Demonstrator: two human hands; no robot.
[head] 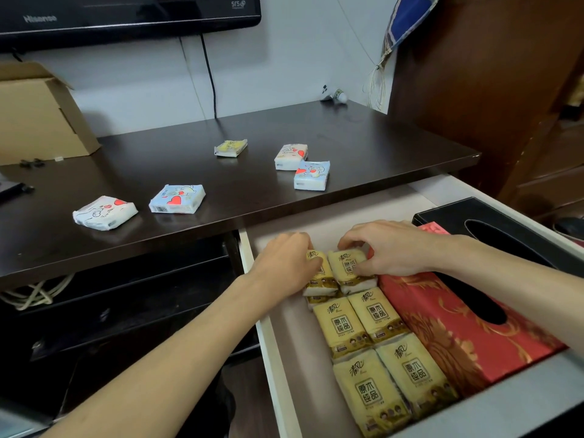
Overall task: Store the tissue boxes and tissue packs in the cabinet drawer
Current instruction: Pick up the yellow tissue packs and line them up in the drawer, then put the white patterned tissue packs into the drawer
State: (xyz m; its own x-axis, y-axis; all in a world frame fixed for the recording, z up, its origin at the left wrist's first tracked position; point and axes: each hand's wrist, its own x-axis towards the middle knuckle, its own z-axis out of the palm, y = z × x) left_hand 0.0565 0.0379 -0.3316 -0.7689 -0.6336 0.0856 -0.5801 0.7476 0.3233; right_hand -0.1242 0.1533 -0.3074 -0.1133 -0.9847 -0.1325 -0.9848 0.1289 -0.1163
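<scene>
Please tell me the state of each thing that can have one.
Drawer: open.
Cardboard box: flaps open.
Television: screen dark.
Black tissue box: in drawer, no tissue showing.
Left hand: grip on a yellow pack.
Right hand: grip on the neighbouring yellow pack.

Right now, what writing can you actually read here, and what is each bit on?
"Hisense": TV bezel.
"srs": TV's top right corner.
"清风" and "原木纯品": yellow packs in the drawer.
Heart packs on the desk: script too small to read.
Red box: pattern only, no text.
</scene>
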